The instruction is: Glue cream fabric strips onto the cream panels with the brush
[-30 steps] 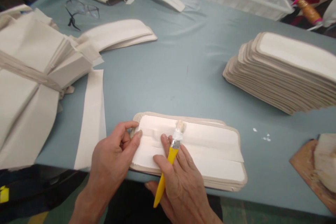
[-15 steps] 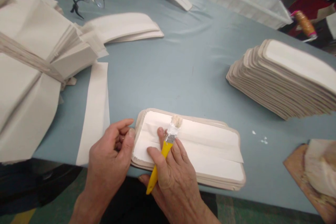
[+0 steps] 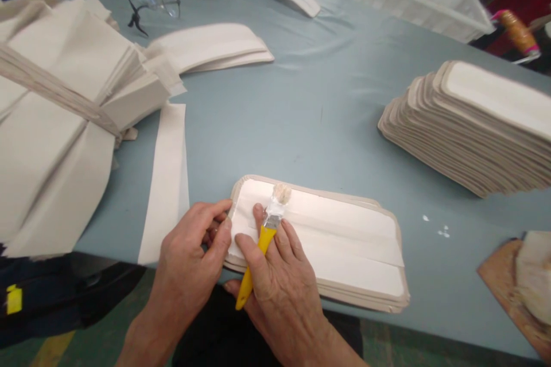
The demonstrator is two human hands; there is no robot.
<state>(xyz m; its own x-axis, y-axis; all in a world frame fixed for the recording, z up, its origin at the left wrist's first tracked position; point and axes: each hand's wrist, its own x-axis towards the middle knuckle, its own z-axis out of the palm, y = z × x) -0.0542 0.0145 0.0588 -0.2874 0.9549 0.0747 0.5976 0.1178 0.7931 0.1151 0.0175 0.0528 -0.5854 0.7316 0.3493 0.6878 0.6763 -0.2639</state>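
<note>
A small stack of fabric-edged panels with rounded corners (image 3: 353, 235) lies at the table's near edge, white paper-like faces up. At its left end my left hand (image 3: 198, 246) is closed, thumb and curled fingers pinching the top panel's edge. My right hand (image 3: 279, 281) lies over the panel's left half, fingertips pressing its face. Tucked between the right hand's fingers is a yellow-handled brush (image 3: 256, 266), its bristles pointing away from me and coated in white. The underside of the left fingers is hidden.
A tall stack of similar panels (image 3: 482, 137) stands right. Left are a tied bundle of pale sheets (image 3: 55, 132) and a long strip (image 3: 166, 183). Farther back lie curved pieces (image 3: 210, 46), eyeglasses (image 3: 150, 3) and a clear plastic bin (image 3: 417, 0). A brown board (image 3: 501, 266) sits front right.
The view has shifted slightly, moving the table's contents rightward in the picture. My right hand and the brush have slid a little left over the panel. My left hand stays at its left end.
</note>
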